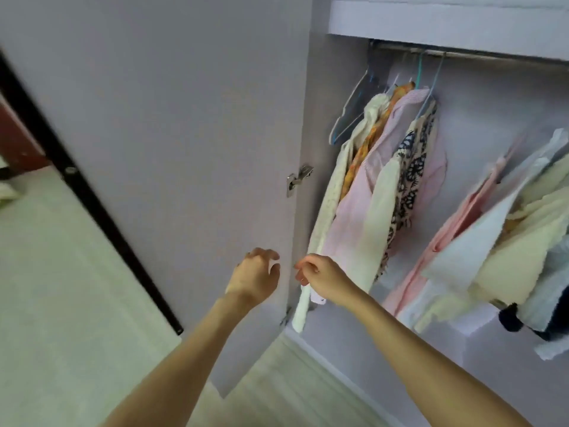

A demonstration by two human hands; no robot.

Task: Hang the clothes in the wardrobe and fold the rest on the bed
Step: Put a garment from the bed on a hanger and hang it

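The wardrobe stands open, with a metal rail [462,53] under its top shelf. On the rail's left part hang a cream garment [335,192], an orange patterned one [366,143], a pink shirt [354,217] and a black-and-white lace top [412,177]. My left hand [255,277] hovers before the door's inner face, fingers loosely curled, holding nothing. My right hand [321,280] is in front of the cream garment's long sleeve [300,312], fingers loosely curled. Nothing shows between its fingertips. The sleeve runs behind the palm.
The lilac wardrobe door [172,134] is swung open on the left, hinge [297,180] at mid height. An empty white hanger [351,112] hangs at the rail's left end. A second bunch of pink, white and cream clothes [505,241] hangs at the right. Pale floor [55,288] lies below left.
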